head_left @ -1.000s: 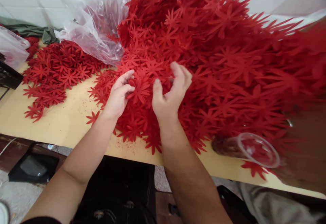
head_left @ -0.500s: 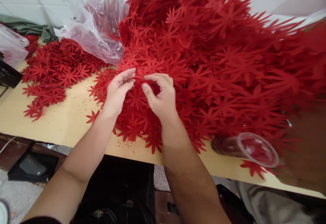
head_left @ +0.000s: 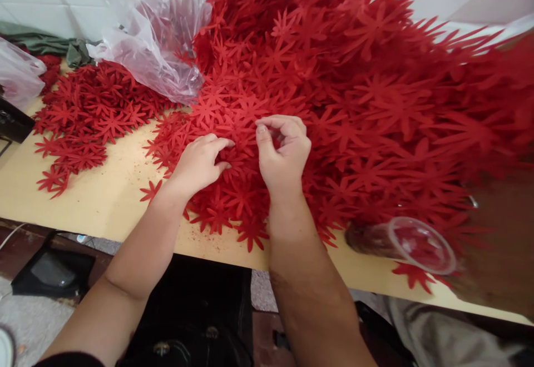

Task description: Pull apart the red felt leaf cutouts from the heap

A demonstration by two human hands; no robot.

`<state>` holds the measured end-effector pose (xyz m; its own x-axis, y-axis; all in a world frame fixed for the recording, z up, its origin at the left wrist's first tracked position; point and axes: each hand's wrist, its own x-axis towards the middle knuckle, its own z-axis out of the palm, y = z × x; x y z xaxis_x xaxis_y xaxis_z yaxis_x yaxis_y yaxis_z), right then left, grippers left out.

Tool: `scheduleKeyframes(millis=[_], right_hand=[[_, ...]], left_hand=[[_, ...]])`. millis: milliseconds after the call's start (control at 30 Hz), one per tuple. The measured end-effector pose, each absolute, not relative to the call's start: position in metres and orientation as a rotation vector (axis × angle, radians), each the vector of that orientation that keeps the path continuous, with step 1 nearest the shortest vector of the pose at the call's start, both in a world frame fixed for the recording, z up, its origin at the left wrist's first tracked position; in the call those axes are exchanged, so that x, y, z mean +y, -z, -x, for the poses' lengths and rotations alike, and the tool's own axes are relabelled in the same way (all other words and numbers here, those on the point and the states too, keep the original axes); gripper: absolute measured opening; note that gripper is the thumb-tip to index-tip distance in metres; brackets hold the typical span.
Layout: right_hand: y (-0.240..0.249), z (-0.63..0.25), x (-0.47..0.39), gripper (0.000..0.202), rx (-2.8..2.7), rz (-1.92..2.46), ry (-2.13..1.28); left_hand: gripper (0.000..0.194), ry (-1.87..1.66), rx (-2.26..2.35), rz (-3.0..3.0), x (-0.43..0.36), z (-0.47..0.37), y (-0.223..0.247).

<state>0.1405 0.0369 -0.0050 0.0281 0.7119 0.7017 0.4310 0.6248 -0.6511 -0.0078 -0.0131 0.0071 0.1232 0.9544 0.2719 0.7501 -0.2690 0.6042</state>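
A large heap of red flower-shaped cutouts [head_left: 342, 128] with long narrow petals covers the middle and right of the table. Over the heap's near left part, my left hand [head_left: 200, 161] reaches down with thumb and forefinger apart, close to the red cutouts. Whether its fingertips touch one is hard to see. To its right, my right hand [head_left: 286, 153] is raised over the same heap. Its thumb and forefinger are pinched together, and anything between them is too small to make out.
A smaller pile of red cutouts [head_left: 94, 111] lies at the left, beside a clear plastic bag [head_left: 154, 50]. A transparent plastic cup [head_left: 403, 244] lies on its side near the front edge of the yellowish table [head_left: 104, 200]. Dark green cloth [head_left: 77, 50] sits at the back left.
My hands have moved apart. The right one has gone rightward and its thumb and forefinger have closed into a pinch; the left has dropped lower toward the cutouts, palm turned down.
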Motion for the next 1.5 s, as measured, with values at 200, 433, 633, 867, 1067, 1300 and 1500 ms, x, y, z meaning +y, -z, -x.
scheduleKeyframes(millis=[200,433,633,867,1067,1300,1500], right_hand=[[0.005,-0.140,0.033,0.022,-1.542,0.921,-0.302],[-0.001,-0.127,0.018,0.025,-1.661,0.830,-0.339],[0.009,-0.116,0.021,0.028,-1.660,0.772,-0.706],[0.008,-0.120,0.026,0.022,-1.489,0.805,-0.763],[0.007,-0.122,0.025,0.030,-1.505,0.844,-0.779],[0.009,-0.122,0.025,0.024,-1.681,0.769,-0.606],[0.006,-0.120,0.023,0.016,-1.621,0.807,-0.672]], left_hand=[[0.028,-1.379,1.583,-1.692,-0.005,0.011,-0.005],[0.020,-1.705,1.326,-1.250,-0.001,0.012,-0.008],[0.014,-1.674,1.259,-1.283,-0.005,-0.002,-0.009],[0.023,-1.665,1.164,-1.251,-0.007,-0.005,-0.007],[0.042,-1.609,1.152,-1.390,-0.007,-0.009,-0.002],[0.019,-1.648,1.118,-1.502,-0.002,-0.008,0.005],[0.023,-1.753,1.136,-1.472,0.001,-0.009,0.009]])
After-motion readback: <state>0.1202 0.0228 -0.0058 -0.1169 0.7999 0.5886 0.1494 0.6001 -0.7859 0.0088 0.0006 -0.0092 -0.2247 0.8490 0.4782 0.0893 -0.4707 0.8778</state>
